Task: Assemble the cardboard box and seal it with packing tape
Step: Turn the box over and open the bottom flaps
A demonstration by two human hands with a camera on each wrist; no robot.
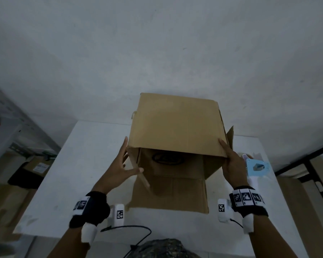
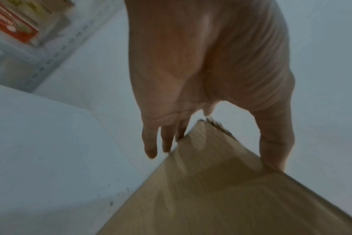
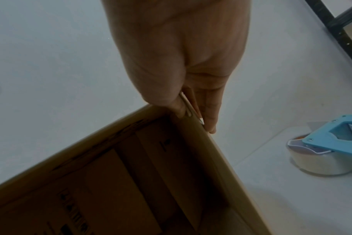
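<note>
Right hand [image 1: 231, 164] grip: thumb inside, fingers outside, pinching the right wall edge of the box [image 1: 175, 127] at its near corner; the right wrist view confirms it. Left hand [image 1: 119, 164] grip is released, not clamped: fingers straight along the left outer wall, thumb spread against the left side flap [image 1: 136, 164].

Box lies on its side on the white desk [image 1: 82, 164], open end facing the person, tilted up a little. Near bottom flap [image 1: 170, 194] lies flat on the desk. Inside, dark print on the far panel; the far end looks closed, though I cannot tell if it is taped.

Step in hand, my read: squaring the box and folding the open-end flaps. To do it well: keep the right pinch firm so the wall stays upright, fold the side flaps in first with the left thumb, then the long flaps, edges meeting with no gap. Stand the box with the seam up before taping.

Tape dispenser [image 1: 256, 167], blue, sits just beside the right hand, on the desk; easy reach once the flaps are held.

Farther back: shelf [image 1: 11, 127] to the left, plain wall [image 1: 157, 43].
</note>
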